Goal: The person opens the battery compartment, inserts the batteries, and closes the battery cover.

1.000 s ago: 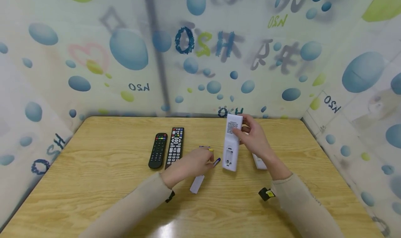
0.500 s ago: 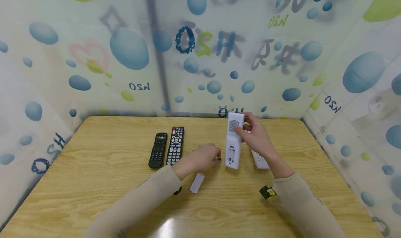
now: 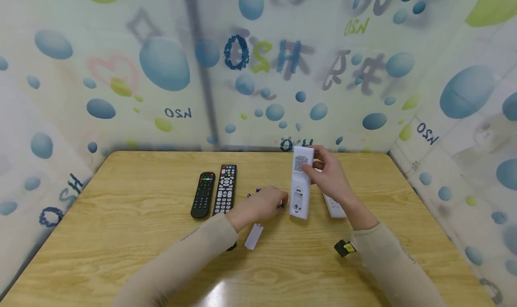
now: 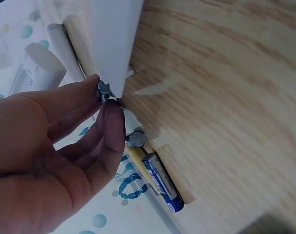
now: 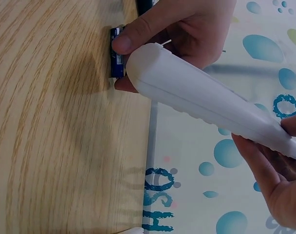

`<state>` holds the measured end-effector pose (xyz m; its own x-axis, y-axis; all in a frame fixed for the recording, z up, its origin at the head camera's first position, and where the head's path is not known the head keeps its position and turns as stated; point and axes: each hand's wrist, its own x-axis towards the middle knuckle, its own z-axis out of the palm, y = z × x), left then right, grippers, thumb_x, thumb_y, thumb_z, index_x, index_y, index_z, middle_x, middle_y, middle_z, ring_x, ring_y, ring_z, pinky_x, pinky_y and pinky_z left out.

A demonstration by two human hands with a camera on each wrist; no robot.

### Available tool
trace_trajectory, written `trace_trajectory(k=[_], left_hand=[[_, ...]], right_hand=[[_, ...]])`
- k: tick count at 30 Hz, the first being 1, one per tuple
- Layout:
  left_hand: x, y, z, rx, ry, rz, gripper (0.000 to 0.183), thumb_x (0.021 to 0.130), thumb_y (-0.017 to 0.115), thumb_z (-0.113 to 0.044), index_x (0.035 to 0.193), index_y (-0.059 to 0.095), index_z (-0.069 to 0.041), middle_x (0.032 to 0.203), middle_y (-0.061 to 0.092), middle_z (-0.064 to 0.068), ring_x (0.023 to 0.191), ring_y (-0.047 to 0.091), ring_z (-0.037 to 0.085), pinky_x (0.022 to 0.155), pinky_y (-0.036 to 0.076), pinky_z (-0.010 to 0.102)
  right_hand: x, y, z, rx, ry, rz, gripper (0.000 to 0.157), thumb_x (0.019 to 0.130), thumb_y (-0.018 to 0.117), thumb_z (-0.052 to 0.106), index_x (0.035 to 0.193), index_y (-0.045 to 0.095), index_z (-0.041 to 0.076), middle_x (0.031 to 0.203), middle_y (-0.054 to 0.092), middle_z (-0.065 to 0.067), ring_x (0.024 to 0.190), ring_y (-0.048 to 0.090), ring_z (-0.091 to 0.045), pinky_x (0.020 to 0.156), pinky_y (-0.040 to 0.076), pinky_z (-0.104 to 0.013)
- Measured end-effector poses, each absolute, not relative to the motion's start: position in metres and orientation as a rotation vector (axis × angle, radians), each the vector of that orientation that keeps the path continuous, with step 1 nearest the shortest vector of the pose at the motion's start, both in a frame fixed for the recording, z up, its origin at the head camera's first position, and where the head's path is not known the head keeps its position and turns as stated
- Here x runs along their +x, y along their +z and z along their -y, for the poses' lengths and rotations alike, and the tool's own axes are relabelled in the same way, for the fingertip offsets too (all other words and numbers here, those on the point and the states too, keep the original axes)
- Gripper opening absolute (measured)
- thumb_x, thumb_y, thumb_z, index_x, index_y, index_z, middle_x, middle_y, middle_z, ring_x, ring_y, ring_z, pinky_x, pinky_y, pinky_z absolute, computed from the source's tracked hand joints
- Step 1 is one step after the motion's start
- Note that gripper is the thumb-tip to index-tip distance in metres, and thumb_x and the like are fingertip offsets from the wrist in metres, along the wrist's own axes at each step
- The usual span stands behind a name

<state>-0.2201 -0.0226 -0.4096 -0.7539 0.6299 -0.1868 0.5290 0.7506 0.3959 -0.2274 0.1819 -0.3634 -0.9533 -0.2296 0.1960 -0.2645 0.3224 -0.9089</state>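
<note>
My right hand grips a white remote control by its upper part, tilted up with its back towards me. The battery compartment in its lower back is uncovered and no battery shows in it. Just left of the remote, my left hand pinches a blue battery between thumb and fingers; in the left wrist view its metal end shows at the fingertips. Behind that hand, more batteries lie on the table, partly hidden in the head view. A white battery cover lies nearer to me.
Two black remotes lie side by side at the left. A second white remote lies under my right hand and wrist. The wooden table meets a patterned wall covering at its far edge.
My left hand has moved right and picked up a battery that lay beside the remote. The right hand and the white remote have shifted very slightly to the right.
</note>
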Motion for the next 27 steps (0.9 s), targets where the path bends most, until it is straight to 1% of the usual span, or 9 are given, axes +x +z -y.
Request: trace_trajectory(k=[4, 7, 12, 14, 17, 20, 22, 27], left_hand=[[-0.220, -0.410, 0.022, 0.885, 0.473, -2.639, 0.020, 0.098, 0.072, -0.012, 0.118, 0.070, -0.006, 0.108, 0.071, 0.006, 0.089, 0.063, 0.013, 0.077, 0.053, 0.026], [-0.220, -0.410, 0.023, 0.878, 0.501, -2.635, 0.022, 0.097, 0.072, -0.009, 0.119, 0.069, -0.007, 0.110, 0.071, 0.006, 0.090, 0.063, 0.013, 0.077, 0.054, 0.026], [-0.218, -0.410, 0.029, 0.876, 0.549, -2.654, 0.025, 0.096, 0.069, -0.005, 0.120, 0.070, -0.009, 0.117, 0.070, 0.006, 0.098, 0.063, 0.015, 0.085, 0.054, 0.030], [-0.218, -0.409, 0.033, 0.880, 0.572, -2.664, 0.025, 0.095, 0.068, -0.004, 0.119, 0.071, -0.010, 0.113, 0.070, 0.005, 0.095, 0.062, 0.015, 0.083, 0.054, 0.030], [-0.219, -0.406, 0.039, 0.883, 0.635, -2.658, 0.024, 0.093, 0.068, -0.002, 0.116, 0.072, -0.010, 0.098, 0.069, 0.003, 0.082, 0.059, 0.014, 0.073, 0.053, 0.029], [-0.221, -0.403, 0.044, 0.892, 0.700, -2.654, 0.024, 0.092, 0.068, 0.000, 0.114, 0.071, -0.008, 0.087, 0.064, 0.001, 0.074, 0.056, 0.015, 0.066, 0.050, 0.028], [-0.221, -0.401, 0.047, 0.885, 0.752, -2.648, 0.024, 0.092, 0.067, 0.001, 0.114, 0.071, -0.006, 0.085, 0.063, 0.001, 0.075, 0.056, 0.015, 0.067, 0.049, 0.029], [-0.220, -0.396, 0.054, 0.849, 0.852, -2.644, 0.022, 0.092, 0.069, 0.001, 0.114, 0.071, -0.004, 0.089, 0.064, 0.001, 0.081, 0.059, 0.016, 0.071, 0.052, 0.030]], right_hand=[[-0.227, -0.364, -0.181, 0.464, 1.747, 2.540, 0.047, 0.102, 0.063, 0.009, 0.145, 0.045, 0.003, 0.130, 0.057, -0.022, 0.103, 0.065, -0.036, 0.066, 0.061, -0.035], [-0.227, -0.364, -0.181, 0.463, 1.746, 2.540, 0.047, 0.102, 0.063, 0.009, 0.145, 0.045, 0.003, 0.131, 0.057, -0.022, 0.104, 0.065, -0.036, 0.066, 0.061, -0.035], [-0.226, -0.363, -0.181, 0.474, 1.732, 2.537, 0.047, 0.103, 0.063, 0.008, 0.145, 0.045, 0.002, 0.131, 0.057, -0.023, 0.104, 0.066, -0.036, 0.066, 0.061, -0.034], [-0.226, -0.363, -0.181, 0.474, 1.730, 2.535, 0.046, 0.103, 0.063, 0.008, 0.145, 0.045, 0.002, 0.131, 0.057, -0.024, 0.104, 0.066, -0.036, 0.067, 0.061, -0.034], [-0.225, -0.362, -0.181, 0.471, 1.731, 2.536, 0.046, 0.103, 0.062, 0.007, 0.145, 0.045, 0.002, 0.131, 0.057, -0.024, 0.105, 0.066, -0.037, 0.067, 0.061, -0.035], [-0.225, -0.362, -0.180, 0.466, 1.733, 2.541, 0.047, 0.103, 0.062, 0.008, 0.146, 0.044, 0.002, 0.131, 0.057, -0.024, 0.106, 0.066, -0.038, 0.067, 0.061, -0.035], [-0.225, -0.362, -0.180, 0.463, 1.732, 2.547, 0.048, 0.103, 0.062, 0.008, 0.146, 0.044, 0.002, 0.132, 0.057, -0.024, 0.107, 0.066, -0.038, 0.067, 0.061, -0.035], [-0.225, -0.362, -0.179, 0.452, 1.735, 2.560, 0.048, 0.103, 0.063, 0.010, 0.147, 0.044, 0.002, 0.133, 0.056, -0.023, 0.108, 0.065, -0.038, 0.067, 0.061, -0.035]])
